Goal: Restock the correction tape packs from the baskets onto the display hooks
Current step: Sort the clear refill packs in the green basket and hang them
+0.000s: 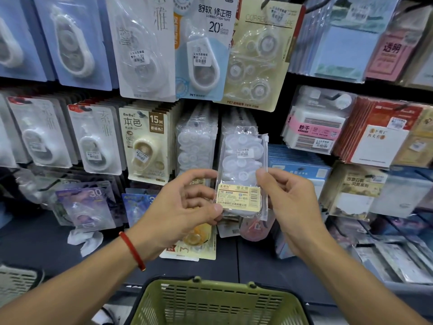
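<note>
Pinching one clear correction tape pack (242, 174), left hand (185, 207) and right hand (287, 202).

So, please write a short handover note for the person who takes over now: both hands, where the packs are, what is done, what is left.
Left hand: pinches the lower left edge of the clear correction tape pack.
Right hand: pinches the same pack at its right edge.
The pack is held upright in front of the right-hand row of clear packs; whether its top hole is on the hook cannot be told.
Green basket stands below; its contents are out of view.
Done: the hooks already carry many packs.
Left: hang this pack, then check the basket for more.
</note>
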The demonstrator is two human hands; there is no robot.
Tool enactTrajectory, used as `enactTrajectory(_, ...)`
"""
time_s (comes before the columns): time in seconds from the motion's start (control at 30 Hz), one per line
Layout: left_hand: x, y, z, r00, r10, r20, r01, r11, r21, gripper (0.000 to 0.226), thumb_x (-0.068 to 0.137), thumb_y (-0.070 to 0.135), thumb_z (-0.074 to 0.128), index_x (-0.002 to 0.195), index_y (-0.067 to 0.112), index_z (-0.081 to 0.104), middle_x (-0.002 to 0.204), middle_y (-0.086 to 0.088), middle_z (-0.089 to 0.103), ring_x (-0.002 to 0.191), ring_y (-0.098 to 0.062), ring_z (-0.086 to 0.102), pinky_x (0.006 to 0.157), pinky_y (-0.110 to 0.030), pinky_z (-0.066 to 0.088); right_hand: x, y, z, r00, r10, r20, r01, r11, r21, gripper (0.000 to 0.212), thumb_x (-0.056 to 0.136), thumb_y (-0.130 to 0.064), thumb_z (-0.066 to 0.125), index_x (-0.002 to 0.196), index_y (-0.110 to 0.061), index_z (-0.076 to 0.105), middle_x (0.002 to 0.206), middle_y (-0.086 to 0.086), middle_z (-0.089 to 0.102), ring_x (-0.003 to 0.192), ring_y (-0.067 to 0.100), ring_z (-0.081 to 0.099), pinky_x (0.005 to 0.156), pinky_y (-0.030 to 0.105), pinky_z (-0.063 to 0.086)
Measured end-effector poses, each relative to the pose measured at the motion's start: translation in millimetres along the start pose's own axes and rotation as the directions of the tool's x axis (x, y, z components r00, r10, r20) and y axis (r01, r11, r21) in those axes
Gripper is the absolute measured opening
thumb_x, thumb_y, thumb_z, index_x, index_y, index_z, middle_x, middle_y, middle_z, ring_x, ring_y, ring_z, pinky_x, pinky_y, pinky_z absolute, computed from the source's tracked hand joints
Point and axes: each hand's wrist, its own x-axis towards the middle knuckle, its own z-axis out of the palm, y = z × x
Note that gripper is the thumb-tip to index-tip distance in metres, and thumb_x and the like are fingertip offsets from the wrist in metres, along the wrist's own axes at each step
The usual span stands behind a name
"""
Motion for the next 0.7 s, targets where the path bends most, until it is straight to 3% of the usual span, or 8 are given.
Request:
enactTrajectory(0.1,6.0,-4.0,0.7,1.000,0.003,-0.009,-0.002,0.998,0.066,0.059,0.076,0.006,0.084,0.129,0.019,0.063,0.094,-0.008,0.076,0.082,-0.025,0.072,0.074,-0.034,0.063,4.3,2.8,-1.9,0.999,-0.010,-0.040,0.007,0.998,-0.069,0.016,0.103,-0.033,0.066,0.106,-0.028,0.081,0.096,-0.006,0.082,0.093,0.008,0.078,0.093,0.043,0.062)
enactTrajectory(0.17,11.9,-10.6,-3.3,0.998,0.037,-0.050,-0.016,0.931,0.365,0.054,0.085,0.012,0.085,0.131,0.027,0.062,0.101,0.004,0.076,0.092,-0.013,0.072,0.083,-0.031,0.061,7.7,9.6,-5.1,0.994,-0.074,-0.074,0.038,0.913,-0.406,0.032,0.101,-0.038,0.068,0.128,-0.023,0.072,0.098,-0.016,0.074,0.092,-0.005,0.070,0.089,0.023,0.058)
enactTrajectory(0.23,17.7,-17.4,-11.9,0.988,0.145,-0.056,-0.061,0.690,0.721,0.056,0.090,0.020,0.079,0.141,0.030,0.057,0.123,0.009,0.070,0.113,-0.007,0.066,0.099,-0.029,0.054,8.1,19.7,-7.0,0.980,-0.199,0.001,0.141,0.691,-0.710,0.047,0.101,-0.035,0.067,0.145,-0.019,0.058,0.119,-0.013,0.064,0.104,0.002,0.063,0.095,0.028,0.053)
enactTrajectory(0.3,23.6,-20.0,-19.4,0.964,0.264,0.016,-0.138,0.452,0.881,0.060,0.092,0.018,0.075,0.147,0.025,0.054,0.144,0.005,0.059,0.136,-0.014,0.052,0.116,-0.030,0.040,9.1,29.1,-3.1,0.934,-0.312,0.176,0.317,0.490,-0.812,0.047,0.102,-0.026,0.066,0.147,-0.015,0.057,0.141,0.001,0.057,0.129,0.019,0.056,0.108,0.041,0.049)
enactTrajectory(0.37,31.1,-22.7,-24.5,0.938,0.332,0.099,-0.216,0.338,0.916,0.061,0.089,0.011,0.074,0.147,0.018,0.055,0.156,-0.002,0.047,0.147,-0.022,0.040,0.120,-0.035,0.035,18.9,36.8,4.8,0.882,-0.340,0.326,0.437,0.329,-0.837,0.052,0.101,-0.021,0.067,0.150,-0.013,0.054,0.159,0.008,0.046,0.146,0.028,0.044,0.117,0.046,0.042)
enactTrajectory(0.47,39.3,-31.1,-29.2,0.943,0.310,0.125,-0.208,0.254,0.944,0.069,0.088,0.008,0.071,0.152,0.018,0.048,0.171,-0.004,0.022,0.158,-0.026,0.020,0.118,-0.044,0.041,46.4,44.1,23.5,0.883,-0.235,0.405,0.447,0.168,-0.878,0.069,0.100,-0.022,0.061,0.163,-0.015,0.034,0.176,0.009,0.011,0.163,0.027,0.011,0.127,0.046,0.027)
enactTrajectory(0.57,40.1,-38.1,-33.3,0.951,0.275,0.140,-0.202,0.213,0.956,0.076,0.087,0.006,0.070,0.156,0.021,0.041,0.176,0.001,0.002,0.162,-0.025,0.007,0.112,-0.042,0.047,64.9,52.2,36.7,0.920,-0.158,0.358,0.380,0.141,-0.914,0.086,0.092,-0.013,0.063,0.167,-0.014,0.020,0.177,0.008,-0.006,0.163,0.025,-0.005,0.130,0.045,0.019)
enactTrajectory(0.7,34.8,-42.3,-38.9,0.946,0.276,0.172,-0.228,0.185,0.956,0.075,0.085,0.005,0.069,0.155,0.018,0.044,0.176,-0.001,0.001,0.161,-0.025,0.009,0.112,-0.040,0.045,62.8,67.6,40.1,0.923,-0.148,0.356,0.375,0.132,-0.918,0.094,0.088,-0.007,0.062,0.168,-0.011,0.011,0.175,0.008,-0.016,0.162,0.027,-0.014,0.130,0.046,0.018)
